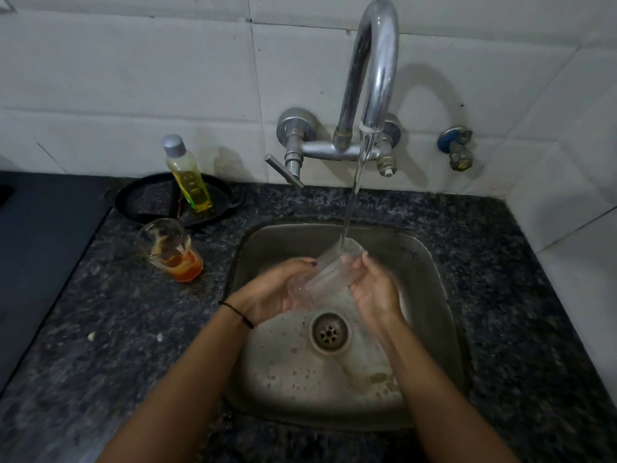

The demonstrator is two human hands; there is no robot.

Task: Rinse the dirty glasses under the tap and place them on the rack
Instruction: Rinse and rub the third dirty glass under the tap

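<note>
A clear glass (325, 274) lies tilted between my two hands over the steel sink (430, 262), its mouth up toward the running water from the chrome tap (374, 78). My left hand (278, 289) cups its base and left side. My right hand (374, 289) holds its right side. A second glass (170, 250) with orange dregs stands on the dark granite counter (117, 312), left of the sink. No rack is in view.
A bottle of yellow liquid (187, 175) stands in a black pan (150, 202) behind the dirty glass. A dark hob edge (40, 245) fills the far left. The sink floor holds foamy water around the drain (330, 332). A small valve (457, 150) sits on the tiled wall.
</note>
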